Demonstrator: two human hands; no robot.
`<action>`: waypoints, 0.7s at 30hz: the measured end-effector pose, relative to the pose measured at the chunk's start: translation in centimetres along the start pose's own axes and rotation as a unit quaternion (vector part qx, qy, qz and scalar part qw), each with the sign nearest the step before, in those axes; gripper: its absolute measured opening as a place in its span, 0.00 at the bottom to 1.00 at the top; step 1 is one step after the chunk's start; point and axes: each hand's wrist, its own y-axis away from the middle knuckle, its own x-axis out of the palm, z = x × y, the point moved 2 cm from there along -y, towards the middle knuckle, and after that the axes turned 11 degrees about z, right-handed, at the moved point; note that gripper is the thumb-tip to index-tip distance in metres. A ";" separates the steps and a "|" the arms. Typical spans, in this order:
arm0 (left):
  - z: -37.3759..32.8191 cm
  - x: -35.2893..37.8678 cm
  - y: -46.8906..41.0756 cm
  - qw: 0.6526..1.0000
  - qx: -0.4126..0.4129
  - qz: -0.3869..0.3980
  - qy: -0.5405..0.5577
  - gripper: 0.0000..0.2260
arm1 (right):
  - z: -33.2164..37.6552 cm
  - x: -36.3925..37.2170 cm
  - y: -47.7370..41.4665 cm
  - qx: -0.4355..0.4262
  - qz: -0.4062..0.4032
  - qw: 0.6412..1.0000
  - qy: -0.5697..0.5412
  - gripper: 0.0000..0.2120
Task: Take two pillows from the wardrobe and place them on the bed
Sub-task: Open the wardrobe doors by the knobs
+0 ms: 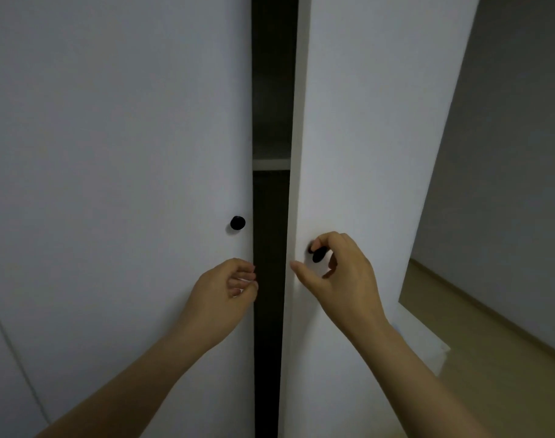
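A white wardrobe fills the view, with its two doors parted by a narrow dark gap (269,216). The right door (364,121) is swung slightly outward, and my right hand (339,273) pinches its black knob (317,255). My left hand (228,289) hovers with loosely curled fingers at the inner edge of the left door (111,153), below that door's black knob (237,222), holding nothing. One white shelf edge (271,163) shows inside the gap. No pillows are visible; the interior is dark.
A grey wall (506,153) stands to the right of the wardrobe, with light wooden floor (491,358) along its base. Another white panel seam (13,352) runs at the far left.
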 end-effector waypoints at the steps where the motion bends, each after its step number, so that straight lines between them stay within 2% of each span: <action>1: -0.2 0.4 0.1 1.000 0.000 0.006 0.007 0.09 | 0.0 -0.4 0.4 0.004 0.000 1.000 0.005 0.14; 9: -2.4 4.3 1.7 0.998 0.002 0.053 0.043 0.11 | -0.2 -3.6 3.3 0.027 -0.007 0.999 0.023 0.14; 14: -4.4 7.8 3.9 0.985 0.036 0.145 0.082 0.11 | -0.3 -6.1 5.6 0.038 -0.026 0.998 -0.036 0.09; 21: -6.0 10.7 5.1 0.982 0.058 0.155 0.086 0.09 | -0.6 -9.2 7.7 0.070 -0.037 0.995 -0.062 0.08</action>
